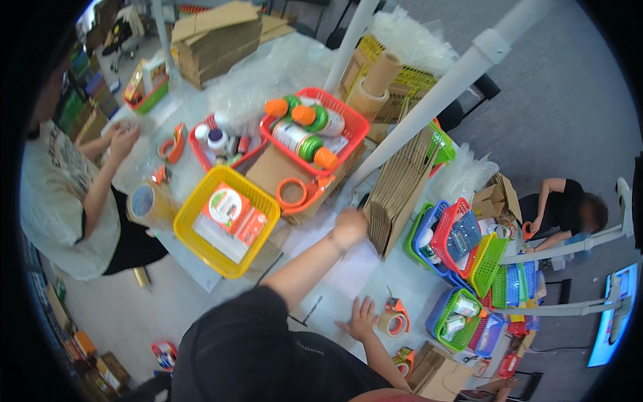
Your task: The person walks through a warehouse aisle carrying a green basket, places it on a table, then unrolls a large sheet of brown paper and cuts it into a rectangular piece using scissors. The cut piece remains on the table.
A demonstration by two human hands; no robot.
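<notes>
My left hand (350, 228) reaches forward to the near end of a stack of folded brown cardboard (400, 187); its fingers are curled or hidden there, so I cannot tell what they hold. Under that arm lie white paper sheets (328, 264). My right hand (358, 318) rests on the pale table (301, 315) with fingers spread, beside an orange tape dispenser (395, 315). A yellow basket (268, 221) holding an orange-and-white box (234, 214) sits left of my left arm. Another tape dispenser (301, 194) lies on brown cardboard above it.
Baskets of bottles (362, 127) stand ahead, more colored baskets (482, 261) at right. White poles (455, 80) cross the view. A co-worker (74, 194) stands at left, hands raised over the table; another person (562, 208) works at far right. Bubble wrap (254, 74) lies at the back.
</notes>
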